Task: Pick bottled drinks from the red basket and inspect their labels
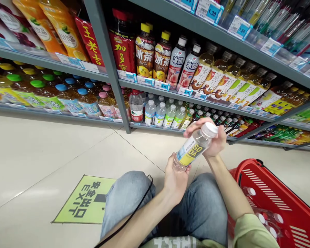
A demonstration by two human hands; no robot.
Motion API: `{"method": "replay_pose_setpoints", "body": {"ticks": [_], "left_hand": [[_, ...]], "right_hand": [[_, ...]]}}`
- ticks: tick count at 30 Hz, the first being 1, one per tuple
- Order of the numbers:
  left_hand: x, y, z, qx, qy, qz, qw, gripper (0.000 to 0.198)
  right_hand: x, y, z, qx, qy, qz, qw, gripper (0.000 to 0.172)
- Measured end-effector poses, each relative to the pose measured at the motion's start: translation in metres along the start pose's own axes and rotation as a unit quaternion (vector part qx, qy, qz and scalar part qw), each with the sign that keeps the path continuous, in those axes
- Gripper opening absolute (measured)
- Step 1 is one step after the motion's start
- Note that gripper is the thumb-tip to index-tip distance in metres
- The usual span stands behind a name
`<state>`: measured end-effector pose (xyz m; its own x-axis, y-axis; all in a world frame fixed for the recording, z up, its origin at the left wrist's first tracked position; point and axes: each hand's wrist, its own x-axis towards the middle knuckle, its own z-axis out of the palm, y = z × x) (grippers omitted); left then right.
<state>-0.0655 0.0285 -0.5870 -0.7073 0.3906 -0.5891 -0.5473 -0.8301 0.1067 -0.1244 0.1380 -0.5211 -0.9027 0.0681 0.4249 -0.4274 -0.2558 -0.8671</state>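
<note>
A clear bottle [187,154] with a white cap and a yellow and blue SODA label is tilted up to the right, above the knees. Around its lower end my left hand [176,179] is wrapped, with the thumb on the near side. Near the cap, my right hand [215,143] is behind the bottle's upper part, its fingers curved round the far side and partly hidden by the bottle. Whether those fingers press on the bottle cannot be made out.
A red basket [276,193] holding several white-capped bottles [270,220] stands at the right. Drink shelves [150,84] run across the front. A green exit sign [82,199] lies on the floor at the left. A black cord hangs by the left arm.
</note>
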Motion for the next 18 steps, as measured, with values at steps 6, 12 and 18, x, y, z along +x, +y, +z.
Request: {"method": "replay_pose_setpoints", "body": {"ticks": [6,12,18], "left_hand": [[0.007,0.006,-0.005,0.003,-0.059,0.007,0.998,0.024],[0.029,0.010,-0.021,0.032,-0.164,0.044,0.985,0.038],[0.052,0.016,-0.027,0.052,-0.228,0.083,0.969,0.022]], "right_hand": [[0.014,0.008,-0.012,0.044,0.099,0.048,0.993,0.058],[0.017,0.009,-0.035,-0.062,0.174,0.044,0.982,0.061],[0.002,-0.026,-0.046,-0.299,0.097,0.086,0.945,0.069]]}}
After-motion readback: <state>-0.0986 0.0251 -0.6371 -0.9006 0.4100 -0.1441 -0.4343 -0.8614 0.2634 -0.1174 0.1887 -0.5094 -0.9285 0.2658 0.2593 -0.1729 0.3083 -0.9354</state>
